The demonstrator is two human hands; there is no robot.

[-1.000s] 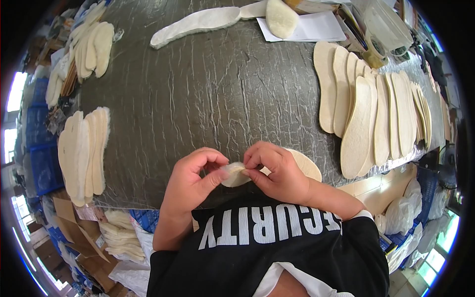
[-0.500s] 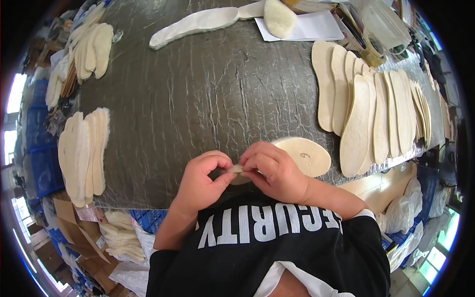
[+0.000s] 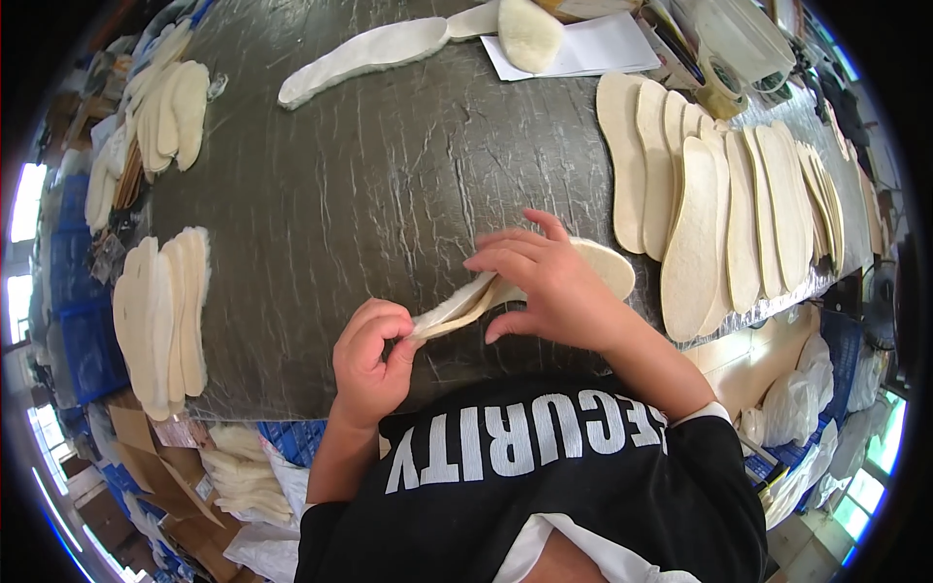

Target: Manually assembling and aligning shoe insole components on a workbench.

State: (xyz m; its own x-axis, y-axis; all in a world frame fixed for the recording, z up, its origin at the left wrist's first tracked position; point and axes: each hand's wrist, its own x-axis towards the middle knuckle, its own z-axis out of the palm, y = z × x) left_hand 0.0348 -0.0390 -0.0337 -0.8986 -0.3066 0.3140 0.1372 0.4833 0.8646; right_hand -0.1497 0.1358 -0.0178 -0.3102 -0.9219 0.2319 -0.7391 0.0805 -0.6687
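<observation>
Near the table's front edge, my left hand (image 3: 374, 360) pinches the narrow end of a cream insole (image 3: 604, 267) between thumb and fingers. A white fleecy layer (image 3: 449, 308) lies against the insole's far side at that end, with a gap between the two further along. My right hand (image 3: 544, 287) arches over the middle of the insole, its fingers spread and its thumb apart from them on the near side. The insole's wide end shows beyond my right hand. The part beneath my palm is hidden.
The dark, wrinkled table cover (image 3: 321, 214) stretches ahead. Overlapping insoles (image 3: 695, 243) lie at the right, more insoles (image 3: 160, 325) at the left edge. At the back are a long white fleecy piece (image 3: 369, 58), white paper (image 3: 603, 47) and a clear plastic container (image 3: 743, 44).
My right hand has moved away from my left and opened out over the insole. The insole has swung up and slightly left, and its layers now show between my hands.
</observation>
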